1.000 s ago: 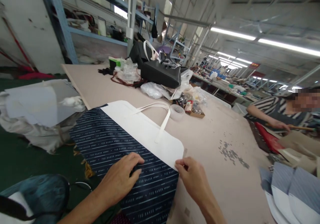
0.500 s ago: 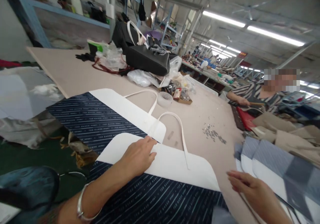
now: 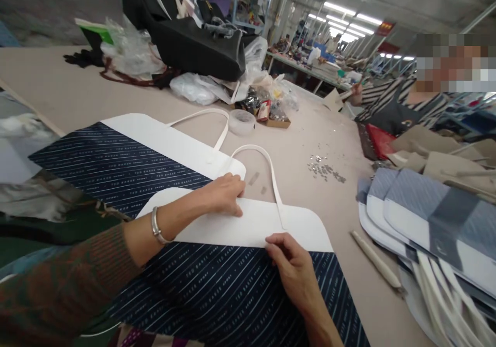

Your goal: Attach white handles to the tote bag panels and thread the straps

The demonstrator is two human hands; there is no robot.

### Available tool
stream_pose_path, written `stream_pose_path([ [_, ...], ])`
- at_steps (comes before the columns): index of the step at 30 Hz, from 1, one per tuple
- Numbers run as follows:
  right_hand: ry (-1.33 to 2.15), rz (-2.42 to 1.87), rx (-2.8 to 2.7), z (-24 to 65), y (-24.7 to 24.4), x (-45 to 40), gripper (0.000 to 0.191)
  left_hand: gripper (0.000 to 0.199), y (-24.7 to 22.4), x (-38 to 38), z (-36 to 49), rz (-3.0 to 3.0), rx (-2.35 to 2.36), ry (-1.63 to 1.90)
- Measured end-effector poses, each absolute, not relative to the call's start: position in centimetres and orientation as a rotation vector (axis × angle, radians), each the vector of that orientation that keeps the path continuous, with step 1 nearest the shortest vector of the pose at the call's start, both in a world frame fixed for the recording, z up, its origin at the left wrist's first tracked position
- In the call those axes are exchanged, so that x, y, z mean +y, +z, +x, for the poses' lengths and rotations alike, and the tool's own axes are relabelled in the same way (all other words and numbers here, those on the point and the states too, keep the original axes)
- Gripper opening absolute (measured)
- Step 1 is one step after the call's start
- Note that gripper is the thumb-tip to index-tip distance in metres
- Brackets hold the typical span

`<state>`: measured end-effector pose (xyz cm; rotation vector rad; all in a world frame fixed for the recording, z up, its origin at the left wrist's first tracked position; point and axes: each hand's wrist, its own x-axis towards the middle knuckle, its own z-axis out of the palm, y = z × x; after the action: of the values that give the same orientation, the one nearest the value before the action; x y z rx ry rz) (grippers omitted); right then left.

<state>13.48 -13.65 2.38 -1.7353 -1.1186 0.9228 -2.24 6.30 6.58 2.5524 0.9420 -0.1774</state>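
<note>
White-and-navy bag panel (image 3: pixel 256 223) | L hand (image 3: pixel 222 194) flat on it, fingers together | R hand (image 3: pixel 290 267) fingers clamped on edge

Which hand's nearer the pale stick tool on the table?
Right. The right hand is at the lower edge of the white band, left of the pale stick tool; the left hand lies farther away, at that band's upper edge.

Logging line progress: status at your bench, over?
Left hand flat on white band of navy striped tote panel. Right hand at its white-navy seam. Second panel partly beneath. Stacked panels to the right.
</note>
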Motion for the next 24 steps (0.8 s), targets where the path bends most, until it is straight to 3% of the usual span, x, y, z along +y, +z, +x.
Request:
stream_pose_path([
  [4, 1.025, -1.760, -1.088, 12.7, 2.2, -13.9, 0.026, 0.025, 7.1, 7.5, -1.9, 2.508, 0.849, -0.267],
  [9, 1.045, -1.772, -1.186, 11.6, 2.4, -14.2, 0.015, 0.011, 7.7, 8.7, -1.7, 2.431, 0.737, -0.324],
  [16, 0.903, -1.811, -1.331, 10.4, 2.5, -14.2, 0.014, 0.035, 8.8, 10.1, -1.1, 2.239, 0.643, -0.473],
  [24, 0.776, -1.737, -1.528, 10.4, 2.8, -13.8, 0.014, 0.029, 6.8, 10.5, 0.3, 1.599, 0.352, -0.838],
])
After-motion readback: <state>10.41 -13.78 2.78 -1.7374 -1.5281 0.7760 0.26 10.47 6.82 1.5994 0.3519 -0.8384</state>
